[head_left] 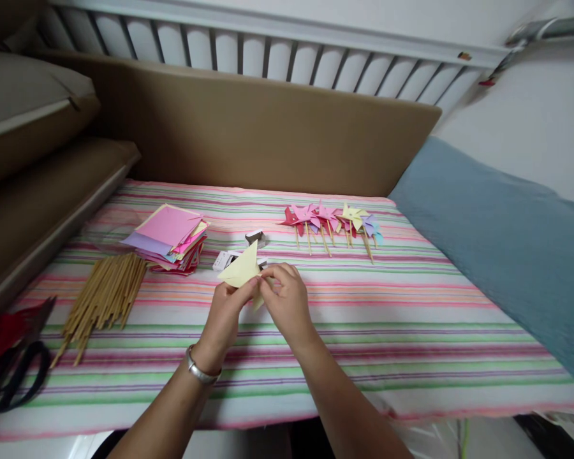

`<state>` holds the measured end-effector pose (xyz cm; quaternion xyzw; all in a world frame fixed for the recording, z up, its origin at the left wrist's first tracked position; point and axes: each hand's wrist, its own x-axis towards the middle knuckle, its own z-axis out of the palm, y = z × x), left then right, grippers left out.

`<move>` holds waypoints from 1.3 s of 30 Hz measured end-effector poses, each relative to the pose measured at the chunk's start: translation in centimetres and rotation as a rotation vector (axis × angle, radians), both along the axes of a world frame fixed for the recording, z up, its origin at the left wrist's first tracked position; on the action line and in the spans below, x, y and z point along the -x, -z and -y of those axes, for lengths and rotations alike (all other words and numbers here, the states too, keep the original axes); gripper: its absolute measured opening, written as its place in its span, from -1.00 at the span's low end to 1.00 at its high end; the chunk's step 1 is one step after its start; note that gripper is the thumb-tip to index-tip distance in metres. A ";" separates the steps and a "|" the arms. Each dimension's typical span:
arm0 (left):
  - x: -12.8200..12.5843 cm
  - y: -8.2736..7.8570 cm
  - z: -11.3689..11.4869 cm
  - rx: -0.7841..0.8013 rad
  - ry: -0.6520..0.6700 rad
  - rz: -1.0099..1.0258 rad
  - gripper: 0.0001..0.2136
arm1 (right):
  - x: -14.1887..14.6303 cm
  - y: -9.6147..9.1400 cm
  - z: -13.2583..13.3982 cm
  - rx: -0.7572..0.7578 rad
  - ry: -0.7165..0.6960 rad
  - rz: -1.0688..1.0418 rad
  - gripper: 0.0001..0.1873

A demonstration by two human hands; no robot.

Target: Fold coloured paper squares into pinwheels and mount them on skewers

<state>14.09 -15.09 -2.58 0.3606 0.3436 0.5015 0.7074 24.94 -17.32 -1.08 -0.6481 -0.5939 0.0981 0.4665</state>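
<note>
My left hand (pixel 227 312) and my right hand (pixel 287 296) meet over the middle of the striped cloth (pixel 411 325). Both pinch a pale yellow folded paper (pixel 242 269), held just above the surface, its pointed corner sticking up and away from me. A silver bangle (pixel 201 371) circles my left wrist. Right behind the paper lie a small white box (pixel 224 258) and a small grey clip-like item (pixel 256 238).
A stack of coloured paper squares (pixel 169 236) and a bundle of wooden sticks (pixel 103 299) lie at the left. Several finished paper pinwheels (pixel 332 223) line up at the back right. Black-handled scissors (pixel 14 370) rest at the far left edge. A blue blanket (pixel 507 242) covers the right.
</note>
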 end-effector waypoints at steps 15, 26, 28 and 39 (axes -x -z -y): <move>1.2 -0.3 -1.3 0.153 0.059 -0.224 -0.66 | -2.5 -0.2 -0.4 0.336 -0.224 -0.798 -0.33; 1.1 0.7 -1.1 0.148 0.192 -0.234 -0.75 | -1.4 0.9 -0.6 0.396 -0.272 -1.120 -0.32; 0.8 0.7 -1.0 0.156 0.142 -0.181 -0.72 | -1.1 1.2 -0.7 0.336 -0.243 -1.144 -0.35; 3.3 0.3 -3.0 0.212 -0.014 -0.139 -0.73 | -0.5 1.4 0.8 -0.039 -0.127 -0.069 -0.62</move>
